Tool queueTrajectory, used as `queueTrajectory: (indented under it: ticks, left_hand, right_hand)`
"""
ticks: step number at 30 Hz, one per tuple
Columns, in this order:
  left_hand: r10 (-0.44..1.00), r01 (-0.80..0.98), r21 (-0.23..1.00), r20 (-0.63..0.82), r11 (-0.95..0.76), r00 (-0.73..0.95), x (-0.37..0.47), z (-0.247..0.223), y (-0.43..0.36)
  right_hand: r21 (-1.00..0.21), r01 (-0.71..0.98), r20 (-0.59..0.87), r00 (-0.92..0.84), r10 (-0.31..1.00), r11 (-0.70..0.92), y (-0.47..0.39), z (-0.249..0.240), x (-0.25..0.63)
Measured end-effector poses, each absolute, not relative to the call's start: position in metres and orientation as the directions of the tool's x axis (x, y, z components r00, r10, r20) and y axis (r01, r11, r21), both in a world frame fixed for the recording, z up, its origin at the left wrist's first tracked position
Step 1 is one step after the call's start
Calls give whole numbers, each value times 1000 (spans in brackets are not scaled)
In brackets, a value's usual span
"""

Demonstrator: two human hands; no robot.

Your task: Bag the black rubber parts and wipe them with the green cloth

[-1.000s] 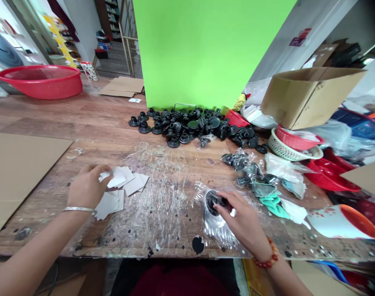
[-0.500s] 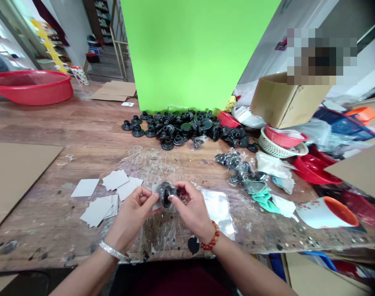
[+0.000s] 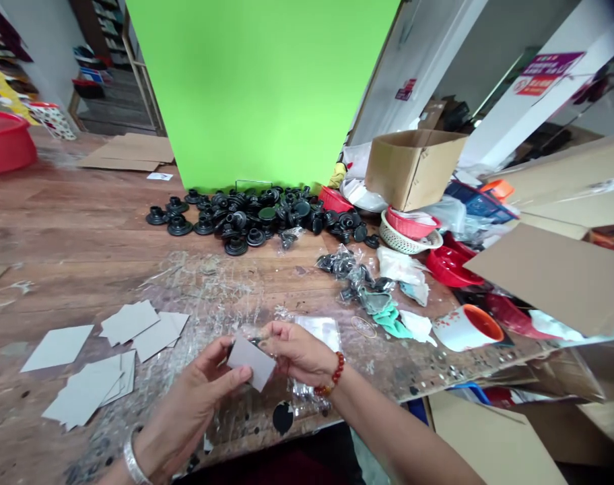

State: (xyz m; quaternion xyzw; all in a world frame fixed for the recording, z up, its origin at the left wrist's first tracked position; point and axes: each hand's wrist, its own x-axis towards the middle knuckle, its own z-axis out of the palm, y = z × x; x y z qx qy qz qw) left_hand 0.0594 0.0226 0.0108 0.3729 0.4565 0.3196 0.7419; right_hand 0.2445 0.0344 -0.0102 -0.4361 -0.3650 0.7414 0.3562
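Note:
A small grey card (image 3: 251,362) is pinched between the thumb and fingers of my left hand (image 3: 198,387), its flat face turned up toward me. Behind its far edge shows a bit of a black round part (image 3: 256,341) in clear plastic, mostly hidden by the card. My right hand (image 3: 304,357) closes its fingers on that bagged part. Left of my hands, loose grey cards (image 3: 85,394) lie in small overlapping groups on the wooden table (image 3: 110,269). Partly under my right hand are flat clear plastic bags (image 3: 317,330).
Black round parts (image 3: 236,219) are heaped before a green panel (image 3: 261,87). To the right lie bagged black parts (image 3: 337,263), a green cloth (image 3: 388,320), a white basket (image 3: 408,244), a cardboard box (image 3: 413,168) and a white-and-orange container (image 3: 453,328).
My view has swung to the right. The card has turned from behind the bagged black part to in front of it, and now covers most of it.

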Motion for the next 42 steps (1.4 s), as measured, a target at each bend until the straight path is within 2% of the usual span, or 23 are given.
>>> queueTrajectory:
  ticks: [1, 2, 4, 5, 9, 13, 18, 20, 22, 24, 31, 33, 39, 42]
  left_hand:
    - [807, -175, 818, -460, 547, 371, 60, 10, 21]
    - [807, -212, 797, -483, 566, 338, 60, 9, 21]
    - [815, -279, 767, -521, 578, 255, 58, 8, 21]
    - [816, -309, 755, -536, 578, 217, 57, 9, 22]
    - [803, -392, 712, -580, 583, 140, 50, 13, 25]
    - [783, -415, 695, -618, 587, 72, 46, 16, 23]
    - [774, -426, 684, -629, 592, 66, 43, 10, 23]
    - [788, -448, 686, -611, 573, 74, 44, 7, 23]
    - [803, -481, 684, -591, 548, 75, 46, 4, 24]
    - [818, -524, 672, -568, 523, 87, 45, 5, 23]
    - [827, -678, 532, -522, 507, 209, 4, 24, -7]
    - [836, -695, 526, -509, 490, 204, -10, 28, -21]
    - [887, -595, 708, -461, 380, 18, -75, 33, -59]
    - [895, -538, 782, -432, 313, -107, -123, 49, -89]
  right_hand:
    - [-919, 29, -378, -343, 860, -393, 41, -8, 252]
    - [-917, 291, -358, -298, 885, -273, 50, -4, 262]
    - [-723, 686, -264, -161, 951, -84, 75, 6, 288]
    - [-622, 780, -205, -81, 975, -66, 89, 11, 302]
    - [-363, 918, -31, 161, 986, -161, 142, 22, 357]
    - [-223, 963, 7, 155, 988, -149, 166, 17, 370]
    - [-246, 965, 88, -71, 994, 91, 139, 26, 309]
    - [-351, 901, 107, -232, 967, 255, 111, 34, 272]
    - [-521, 731, 159, -426, 891, 442, 82, 40, 236]
    - [-577, 612, 199, -538, 819, 542, 60, 43, 208]
    - [-616, 532, 134, -655, 743, 580, 39, 36, 160]
    - [-622, 479, 151, -703, 695, 619, 33, 30, 144]
    - [-612, 238, 353, -771, 530, 754, 10, 21, 79]
    - [-641, 95, 375, -827, 419, 762, 2, 33, 38]
